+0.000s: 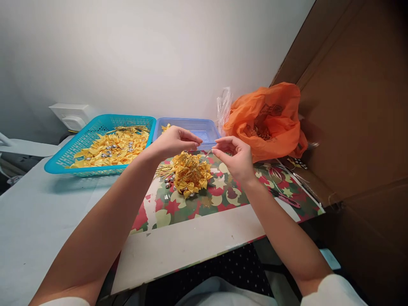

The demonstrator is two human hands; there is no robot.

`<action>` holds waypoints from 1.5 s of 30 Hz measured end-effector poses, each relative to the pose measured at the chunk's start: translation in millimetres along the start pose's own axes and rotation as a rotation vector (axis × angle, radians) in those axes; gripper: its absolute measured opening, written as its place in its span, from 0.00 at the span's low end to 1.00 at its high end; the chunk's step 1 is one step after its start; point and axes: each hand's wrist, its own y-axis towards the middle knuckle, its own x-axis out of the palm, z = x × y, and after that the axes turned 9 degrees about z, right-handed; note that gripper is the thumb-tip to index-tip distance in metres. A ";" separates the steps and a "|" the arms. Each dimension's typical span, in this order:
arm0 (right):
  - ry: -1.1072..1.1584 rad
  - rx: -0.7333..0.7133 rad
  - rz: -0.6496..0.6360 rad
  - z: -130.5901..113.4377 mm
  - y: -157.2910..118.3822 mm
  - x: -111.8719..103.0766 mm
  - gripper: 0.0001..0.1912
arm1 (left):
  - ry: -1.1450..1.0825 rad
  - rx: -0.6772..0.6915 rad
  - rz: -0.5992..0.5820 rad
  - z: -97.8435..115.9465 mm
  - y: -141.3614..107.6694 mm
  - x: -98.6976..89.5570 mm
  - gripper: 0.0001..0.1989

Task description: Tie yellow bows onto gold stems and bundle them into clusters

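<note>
- The left hand (pixel 174 141) has its fingers bent toward its thumb. I can't tell if it is pinching anything.
- The right hand (pixel 237 160) is near it, fingertips curled in. A thin pale bit shows by the tips, but I can't tell if it is gripped.
- A heap of yellow bows (pixel 193 175) sits on the patterned sheet (pixel 219 182), just below the hands. Gold ties (pixel 163 171) and silver bells (pixel 168 185) lie at its left side. This heap looks like the part still left.
- Lots more bows (pixel 95 148) fill much of the teal basket (pixel 92 171), with bells and gold ties among them. Maybe these are done, but I can't be sure.
- The blue basket (pixel 207 134) shows only a few bows, so little seems done there.
</note>
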 end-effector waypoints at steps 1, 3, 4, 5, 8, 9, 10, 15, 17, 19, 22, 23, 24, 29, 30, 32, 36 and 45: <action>-0.005 -0.013 0.003 -3.3 2.0 -0.6 0.08 | -0.023 0.010 0.044 -0.6 0.7 -1.0 0.10; -0.019 -0.054 0.001 -9.6 7.8 -1.6 0.08 | -0.072 0.040 0.151 -1.2 1.6 -3.0 0.10; -0.026 -0.083 -0.001 -12.5 11.6 -1.9 0.08 | -0.098 0.060 0.203 -1.1 1.7 -3.8 0.11; -0.030 -0.115 -0.002 -15.1 15.7 -2.0 0.07 | -0.125 0.081 0.250 -0.7 1.7 -4.3 0.11; -0.037 -0.198 0.007 -20.6 29.5 -0.9 0.05 | -0.217 0.138 0.359 1.6 0.6 -3.5 0.11; -0.040 -0.215 0.021 -21.3 34.5 -0.3 0.04 | -0.247 0.157 0.382 2.6 0.0 -2.5 0.11; -0.044 -0.231 0.040 -21.4 39.8 0.2 0.04 | -0.276 0.176 0.400 3.6 -0.5 -1.3 0.11; -0.052 -0.328 0.161 -13.5 71.1 -3.1 0.04 | -0.383 0.313 0.502 6.2 0.1 2.4 0.09; -0.071 -0.346 0.183 -9.2 82.0 -6.2 0.05 | -0.412 0.368 0.590 5.8 1.8 1.6 0.08; -0.100 -0.347 0.188 -6.3 88.2 -7.9 0.06 | -0.442 0.410 0.659 5.1 3.5 0.4 0.07; -0.125 -0.344 0.178 -4.6 87.8 -5.6 0.08 | -0.465 0.474 0.690 4.4 4.7 -0.6 0.06; -0.128 -0.345 0.167 -4.5 86.2 -3.8 0.08 | -0.459 0.495 0.688 4.3 4.8 -0.6 0.07; -0.127 -0.347 0.158 -4.5 84.8 -1.8 0.08 | -0.446 0.514 0.681 4.4 4.9 -0.8 0.07; 0.010 -0.307 0.174 -4.9 87.9 3.4 0.10 | -0.432 0.564 0.700 7.3 3.1 -8.3 0.08; 0.041 -0.281 0.179 -4.7 90.2 3.3 0.10 | -0.443 0.577 0.725 8.2 2.3 -10.8 0.08; 0.066 -0.242 0.181 -3.8 93.9 3.4 0.11 | -0.445 0.602 0.759 9.3 1.1 -14.8 0.08; 0.043 -0.228 0.143 -0.3 94.8 7.0 0.12 | -0.374 0.602 0.677 7.0 1.4 -12.6 0.07; -0.038 -0.397 0.144 -2.9 91.7 18.1 0.09 | -0.418 0.653 0.648 5.9 -0.2 1.4 0.08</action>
